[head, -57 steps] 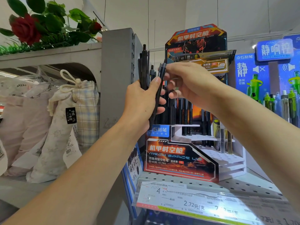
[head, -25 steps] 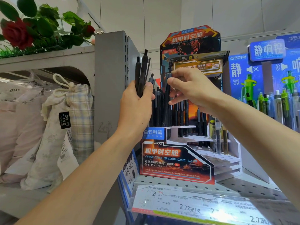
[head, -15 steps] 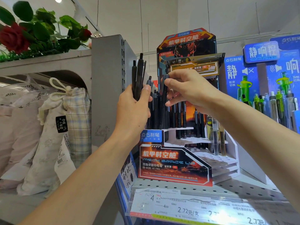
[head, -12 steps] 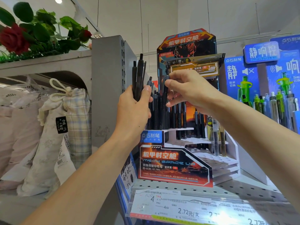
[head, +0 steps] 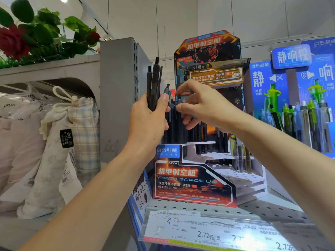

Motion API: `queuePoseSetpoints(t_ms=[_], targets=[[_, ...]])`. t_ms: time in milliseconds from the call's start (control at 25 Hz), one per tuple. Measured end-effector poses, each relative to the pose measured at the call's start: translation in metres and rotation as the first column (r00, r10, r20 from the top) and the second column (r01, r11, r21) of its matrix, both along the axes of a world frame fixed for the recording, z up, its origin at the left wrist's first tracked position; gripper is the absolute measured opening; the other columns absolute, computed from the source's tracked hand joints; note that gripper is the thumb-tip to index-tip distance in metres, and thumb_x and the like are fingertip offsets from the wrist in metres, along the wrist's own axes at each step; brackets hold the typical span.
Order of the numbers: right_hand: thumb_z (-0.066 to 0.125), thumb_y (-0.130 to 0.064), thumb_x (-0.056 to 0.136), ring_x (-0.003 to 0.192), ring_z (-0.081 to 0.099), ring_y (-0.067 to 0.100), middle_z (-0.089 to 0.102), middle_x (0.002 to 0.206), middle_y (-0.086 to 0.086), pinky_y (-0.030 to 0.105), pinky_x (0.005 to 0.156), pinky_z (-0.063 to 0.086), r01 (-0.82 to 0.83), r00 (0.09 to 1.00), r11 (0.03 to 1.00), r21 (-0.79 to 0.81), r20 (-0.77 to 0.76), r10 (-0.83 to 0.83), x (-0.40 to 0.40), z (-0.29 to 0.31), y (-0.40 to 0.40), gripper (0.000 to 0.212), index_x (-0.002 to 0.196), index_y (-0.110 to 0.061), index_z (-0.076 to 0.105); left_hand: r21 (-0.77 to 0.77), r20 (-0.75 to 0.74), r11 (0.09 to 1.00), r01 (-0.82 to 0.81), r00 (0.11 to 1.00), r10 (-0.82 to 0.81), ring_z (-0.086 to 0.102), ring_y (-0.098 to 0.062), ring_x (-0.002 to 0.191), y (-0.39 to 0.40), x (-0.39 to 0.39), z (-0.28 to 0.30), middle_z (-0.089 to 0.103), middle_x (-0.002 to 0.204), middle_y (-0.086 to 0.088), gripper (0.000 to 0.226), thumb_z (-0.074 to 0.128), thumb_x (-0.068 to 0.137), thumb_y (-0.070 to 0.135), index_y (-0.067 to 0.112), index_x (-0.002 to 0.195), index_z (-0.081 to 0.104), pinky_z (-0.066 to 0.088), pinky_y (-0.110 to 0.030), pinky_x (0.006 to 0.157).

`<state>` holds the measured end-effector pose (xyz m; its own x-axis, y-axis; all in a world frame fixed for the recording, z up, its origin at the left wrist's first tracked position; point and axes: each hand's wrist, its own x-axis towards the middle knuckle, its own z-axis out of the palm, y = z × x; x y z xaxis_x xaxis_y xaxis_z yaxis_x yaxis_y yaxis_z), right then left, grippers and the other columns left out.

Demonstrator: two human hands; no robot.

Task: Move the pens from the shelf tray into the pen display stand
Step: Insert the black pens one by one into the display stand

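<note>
Left hand (head: 150, 122) gripping upright bundle of black pens (head: 154, 82) just left of pen display stand (head: 194, 180). Right hand (head: 203, 107) nearer — fingers loosely spread, apparently empty, at tops of racked pens (head: 174, 122). Long axes vertical — next pen drops straight down.

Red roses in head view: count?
2. A large rose at the far left above the shelf, a small rose bud right of it among leaves; leaves may hide others.
</note>
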<state>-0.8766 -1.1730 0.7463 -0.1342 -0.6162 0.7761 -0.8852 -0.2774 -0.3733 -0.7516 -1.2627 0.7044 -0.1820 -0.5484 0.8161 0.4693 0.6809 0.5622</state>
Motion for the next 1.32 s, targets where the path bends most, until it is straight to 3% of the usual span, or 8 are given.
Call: queuePoseSetpoints(t_ms=[160, 320, 560, 760, 840, 1000, 1200, 1320], targets=[[0.069, -0.023, 0.094, 0.065, 0.072, 0.019, 0.068, 0.076, 0.006, 0.034, 0.054, 0.062, 0.129, 0.983, 0.979, -0.159, -0.109, -0.148, -0.001, 0.003, -0.002, 0.023, 0.113, -0.012, 0.064, -0.007, 0.005, 1.0, -0.005, 1.0, 0.005, 0.051, -0.004, 0.047, -0.001, -0.001, -0.001, 0.067, 0.083, 0.003, 0.008, 0.056, 0.102, 0.034, 0.03, 0.097, 0.062, 0.042, -0.017, 0.042], [0.071, -0.013, 0.092, 0.073, 0.073, 0.021, 0.069, 0.084, 0.011, 0.031, 0.057, 0.063, 0.072, 0.997, 0.99, -0.119, 0.015, -0.071, -0.002, 0.007, -0.005, 0.024, 0.115, -0.007, 0.065, -0.005, 0.016, 1.0, -0.008, 1.0, 0.008, 0.052, -0.003, 0.047, 0.0, -0.002, -0.001, 0.062, 0.071, 0.004, 0.012, 0.057, 0.101, 0.035, 0.026, 0.096, 0.063, 0.043, -0.017, 0.041], [0.064, -0.007, 0.096, 0.072, 0.069, 0.012, 0.066, 0.083, 0.003, 0.025, 0.057, 0.061, 0.097, 0.994, 0.991, -0.088, -0.039, -0.1, -0.002, 0.006, -0.006, 0.018, 0.114, -0.006, 0.069, 0.003, 0.021, 1.0, 0.025, 0.999, -0.025, 0.053, -0.006, 0.05, 0.003, -0.002, 0.001, 0.063, 0.078, 0.0, 0.015, 0.057, 0.102, 0.032, 0.021, 0.093, 0.063, 0.044, -0.019, 0.042], [0.065, -0.012, 0.096, 0.079, 0.072, 0.024, 0.069, 0.092, 0.011, 0.033, 0.062, 0.064, 0.12, 0.991, 0.99, -0.079, -0.046, -0.124, -0.001, 0.005, -0.002, 0.022, 0.117, -0.008, 0.067, 0.007, 0.019, 1.0, 0.02, 1.0, -0.02, 0.057, -0.007, 0.053, 0.003, 0.001, -0.002, 0.066, 0.082, -0.001, 0.013, 0.057, 0.101, 0.032, 0.021, 0.096, 0.063, 0.047, -0.019, 0.045], [0.064, -0.019, 0.097, 0.081, 0.07, 0.016, 0.068, 0.098, 0.005, 0.03, 0.062, 0.062, 0.155, 0.982, 0.975, -0.16, -0.082, -0.169, 0.003, 0.007, 0.0, 0.025, 0.121, -0.012, 0.066, 0.02, 0.015, 0.999, 0.047, 0.999, -0.048, 0.058, -0.008, 0.054, 0.004, 0.004, -0.002, 0.068, 0.084, -0.003, 0.01, 0.058, 0.101, 0.031, 0.022, 0.099, 0.064, 0.047, -0.02, 0.045], [0.063, -0.028, 0.099, 0.061, 0.058, 0.004, 0.065, 0.089, 0.001, 0.023, 0.054, 0.053, -0.19, 0.957, 0.968, -0.161, 0.188, 0.219, 0.019, 0.008, 0.003, 0.023, 0.113, -0.011, 0.07, 0.048, 0.017, 0.995, 0.085, 0.996, -0.086, 0.061, -0.011, 0.055, 0.006, 0.008, -0.001, 0.07, 0.089, -0.007, 0.013, 0.058, 0.101, 0.03, 0.021, 0.106, 0.066, 0.049, -0.021, 0.046], [0.063, -0.008, 0.097, 0.073, 0.067, 0.016, 0.07, 0.098, 0.015, 0.024, 0.058, 0.059, -0.236, 0.902, 0.951, -0.198, 0.32, 0.29, 0.023, 0.014, 0.004, 0.017, 0.112, -0.002, 0.069, 0.063, -0.006, 0.997, 0.041, 0.999, -0.041, 0.073, -0.008, 0.073, 0.007, 0.016, -0.001, 0.075, 0.087, -0.002, 0.016, 0.055, 0.103, 0.031, 0.021, 0.101, 0.067, 0.06, -0.026, 0.056], [0.062, -0.007, 0.098, 0.07, 0.067, 0.012, 0.07, 0.092, 0.011, 0.027, 0.062, 0.061, -0.099, 0.942, 0.962, -0.256, 0.288, 0.174, 0.015, 0.021, 0.008, 0.017, 0.112, -0.004, 0.069, -0.004, -0.021, 0.998, -0.068, 0.997, 0.068, 0.071, -0.005, 0.084, 0.006, 0.022, -0.001, 0.072, 0.087, 0.002, 0.018, 0.051, 0.104, 0.035, 0.027, 0.096, 0.065, 0.062, -0.026, 0.061]])
